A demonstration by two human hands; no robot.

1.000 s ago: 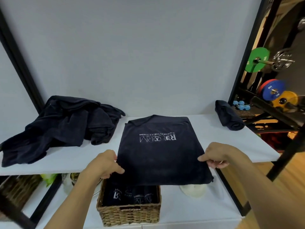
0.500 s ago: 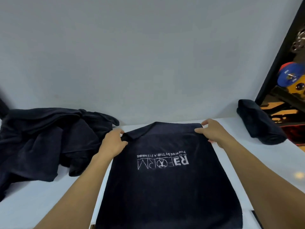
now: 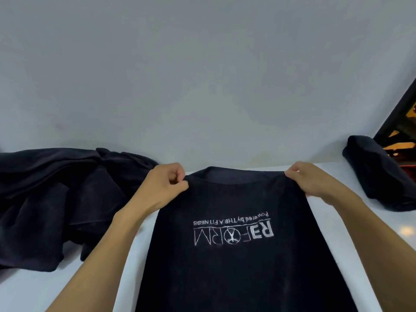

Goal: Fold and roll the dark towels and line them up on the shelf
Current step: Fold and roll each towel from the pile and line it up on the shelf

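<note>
Towel (image 3: 236, 266) far edge pinched by L hand (image 3: 162, 188) & R hand (image 3: 315, 181), bare shelf (image 3: 33, 293) near-left

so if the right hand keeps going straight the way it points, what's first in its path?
Probably the grey wall. The right hand, pinching the flat towel at its far corner, points away; only bare shelf lies between. Depth uncertain.

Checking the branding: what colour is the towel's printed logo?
White logo on the dark towel, head view.
</note>
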